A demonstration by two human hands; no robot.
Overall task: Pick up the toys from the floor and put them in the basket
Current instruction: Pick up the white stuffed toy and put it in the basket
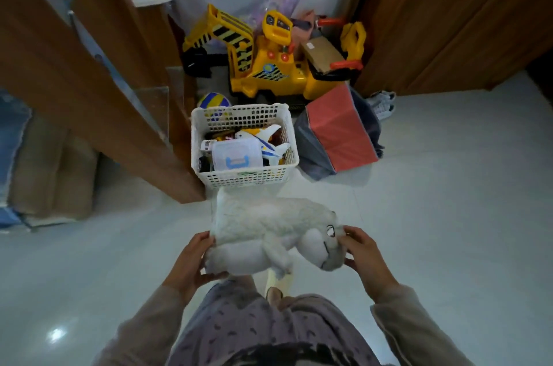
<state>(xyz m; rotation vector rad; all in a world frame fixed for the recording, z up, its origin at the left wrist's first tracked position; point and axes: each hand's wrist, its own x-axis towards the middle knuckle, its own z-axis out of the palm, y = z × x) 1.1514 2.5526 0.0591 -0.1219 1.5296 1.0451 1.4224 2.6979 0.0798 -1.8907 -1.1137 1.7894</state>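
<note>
A large white plush animal (269, 225) hangs in the air just in front of me, held lengthwise between both hands. My left hand (191, 261) grips its rear end, and my right hand (363, 255) grips its grey-snouted head. Beyond the plush, a white perforated plastic basket (248, 180) stands on the pale floor. Inside it lie a white toy airplane (266, 141), a translucent lidded box (236, 154) and other small toys. The plush's far edge nearly reaches the basket's near wall.
A yellow ride-on excavator (269, 60) stands behind the basket in the corner, with a striped ball (214, 100) beside it. A red-and-grey folded box (338, 132) lies right of the basket. Wooden furniture (89, 81) runs along the left, a wooden door (449, 21) at the right.
</note>
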